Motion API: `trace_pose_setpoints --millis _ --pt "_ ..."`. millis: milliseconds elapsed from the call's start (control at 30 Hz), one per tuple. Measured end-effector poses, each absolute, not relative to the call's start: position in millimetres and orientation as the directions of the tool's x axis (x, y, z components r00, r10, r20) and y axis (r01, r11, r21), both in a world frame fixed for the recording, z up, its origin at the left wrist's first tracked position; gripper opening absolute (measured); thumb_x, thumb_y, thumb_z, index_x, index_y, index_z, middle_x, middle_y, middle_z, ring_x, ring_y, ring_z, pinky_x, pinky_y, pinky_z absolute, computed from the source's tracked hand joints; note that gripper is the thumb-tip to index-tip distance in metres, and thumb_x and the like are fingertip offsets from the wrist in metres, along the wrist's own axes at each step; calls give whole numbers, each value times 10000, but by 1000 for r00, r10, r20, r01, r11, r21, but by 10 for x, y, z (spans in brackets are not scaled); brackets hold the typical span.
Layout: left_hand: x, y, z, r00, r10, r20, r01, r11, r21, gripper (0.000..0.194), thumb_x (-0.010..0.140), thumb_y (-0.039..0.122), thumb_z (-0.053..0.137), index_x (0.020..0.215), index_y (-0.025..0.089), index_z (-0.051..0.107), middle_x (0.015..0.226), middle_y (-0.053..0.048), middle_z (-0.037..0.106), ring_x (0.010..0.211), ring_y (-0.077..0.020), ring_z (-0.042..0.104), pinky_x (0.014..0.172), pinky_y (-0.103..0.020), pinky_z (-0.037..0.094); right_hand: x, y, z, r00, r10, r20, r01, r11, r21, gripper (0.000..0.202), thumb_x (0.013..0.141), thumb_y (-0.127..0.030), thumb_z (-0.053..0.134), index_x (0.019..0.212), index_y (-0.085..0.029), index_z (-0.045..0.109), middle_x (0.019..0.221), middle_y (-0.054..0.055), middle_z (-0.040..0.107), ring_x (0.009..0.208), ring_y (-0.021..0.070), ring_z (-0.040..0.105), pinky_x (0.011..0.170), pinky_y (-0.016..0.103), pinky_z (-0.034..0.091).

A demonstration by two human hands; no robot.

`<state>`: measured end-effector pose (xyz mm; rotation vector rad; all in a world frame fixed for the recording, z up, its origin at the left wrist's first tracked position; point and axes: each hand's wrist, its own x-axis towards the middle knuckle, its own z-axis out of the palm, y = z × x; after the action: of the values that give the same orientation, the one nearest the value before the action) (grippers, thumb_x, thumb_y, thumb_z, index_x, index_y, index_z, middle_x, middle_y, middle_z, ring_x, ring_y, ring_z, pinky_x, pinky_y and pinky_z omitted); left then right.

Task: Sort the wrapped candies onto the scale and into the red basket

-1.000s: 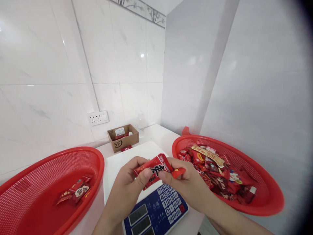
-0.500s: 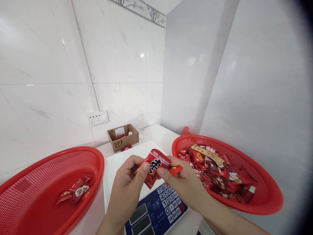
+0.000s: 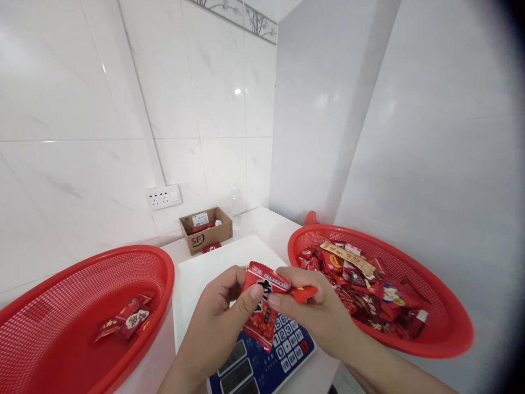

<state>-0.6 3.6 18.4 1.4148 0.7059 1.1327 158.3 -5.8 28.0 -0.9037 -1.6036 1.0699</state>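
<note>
A red snack packet with black characters point(image 3: 266, 320) is pinched between both hands above a white scale point(image 3: 188, 284) with a blue keypad panel. My left hand point(image 3: 217, 317) grips its left side, thumb on the front. My right hand point(image 3: 315, 306) holds its right side, and a smaller red-orange packet point(image 3: 304, 294) sticks out from between those fingers. To the right, a red basket point(image 3: 451, 323) holds a heap of mostly red packets. On the left, another red basket point(image 3: 162, 273) contains several red packets point(image 3: 133, 320).
A small open cardboard box point(image 3: 209, 238) with red items stands at the back near the wall. Beside it are a dark red packet point(image 3: 212, 247) and a clear bottle point(image 3: 237, 210). A socket plate point(image 3: 163, 197) is on the tiled wall.
The red packet has moved slightly down and to the right and has been turned between my fingers. The smaller packet has also shifted a little right and down with my right hand.
</note>
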Motion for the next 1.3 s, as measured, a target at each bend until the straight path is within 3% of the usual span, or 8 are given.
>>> trace_pose_setpoints --millis 267,467,600,767,1067,1300 --pt "-28 -95 227 306 904 299 -176 -255 951 213 819 371 625 733 177 612 721 -10 636 676 -131 563 597 -207 452 1627 -225 332 -323 872 366 309 463 -830 156 828 -286 507 697 -202 524 624 -36 477 548 106 418 492 216 344" --pt "1 -212 291 186 939 289 -187 -255 949 212 773 381 658 689 189 628 708 -25 662 676 -162 580 623 -242 473 1640 -272 432 -371 771 517 350 632 -691 121 816 -191 493 751 -232 587 639 -24 560 528 114 476 494 226 371" --pt "-12 -235 274 226 935 272 -152 -242 958 189 747 379 677 793 196 672 758 -45 675 712 -194 599 656 -282 508 1638 -255 462 -302 819 488 345 571 -745 141 818 -218 479 690 -221 535 620 -24 539 529 114 457 486 224 374" --pt "-56 -220 176 116 968 223 -97 -213 972 366 674 364 735 1000 209 677 981 -89 691 856 -251 625 685 -304 530 1625 -220 493 -247 842 480 352 539 -765 173 787 -201 480 621 -214 433 592 -39 462 523 105 403 481 221 346" --pt "-71 -161 205 199 943 267 -50 -263 964 261 761 355 665 973 208 707 1017 -76 686 901 -242 615 775 -299 503 1611 -175 498 -262 860 439 317 506 -802 229 784 -220 478 586 -209 366 589 -41 407 537 102 365 488 220 329" --pt "-50 -202 155 111 943 313 -3 -314 949 225 783 367 639 911 199 717 835 -54 684 778 -212 599 661 -263 489 1579 -186 471 -270 866 421 287 490 -823 205 764 -195 467 596 -208 349 572 -66 358 495 79 307 444 196 283"
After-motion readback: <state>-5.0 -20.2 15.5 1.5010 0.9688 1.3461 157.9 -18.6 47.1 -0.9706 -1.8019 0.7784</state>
